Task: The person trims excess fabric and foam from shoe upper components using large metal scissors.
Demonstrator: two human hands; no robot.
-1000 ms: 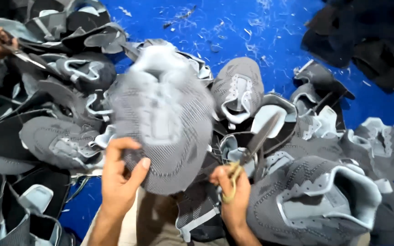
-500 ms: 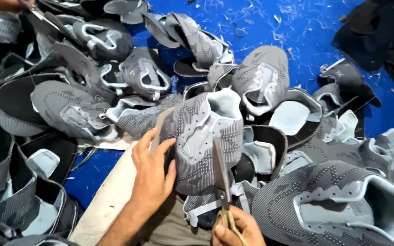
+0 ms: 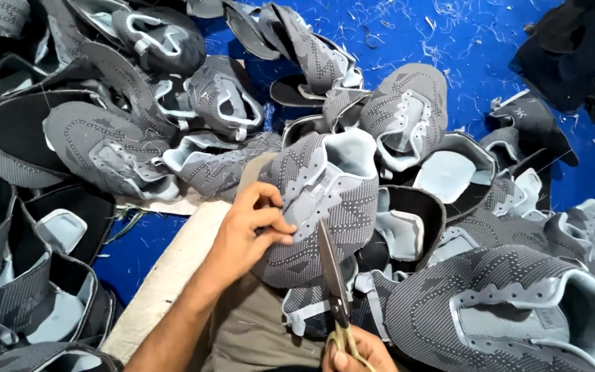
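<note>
My left hand [image 3: 253,231] pinches the near edge of a grey knit shoe upper [image 3: 318,207], thumb and fingers closed on its pale lace panel, holding it over my lap. My right hand [image 3: 356,350], at the bottom edge, is wrapped around the yellow handles of a pair of scissors [image 3: 332,275], blades pointing up and lying against the upper's lower side. A second ago the upper was lifted and blurred in mid-air, with the scissors off to the right; half a second ago it had come down and the blades were beside it. Now it sits steady and the blade tips reach the fabric near my left fingers, so I judge trimming along that edge is about to start or just under way.

A pale board [image 3: 173,275] runs along my left forearm. Just right lies a finished-looking upper [image 3: 511,310] with a light collar. Beyond, more grey uppers [image 3: 408,110] are heaped all round, crowding the one I hold, some overlapping its far end. Farther out is the blue floor [image 3: 476,41], strewn with thread scraps, and dark pieces [image 3: 580,55] at the far right.
</note>
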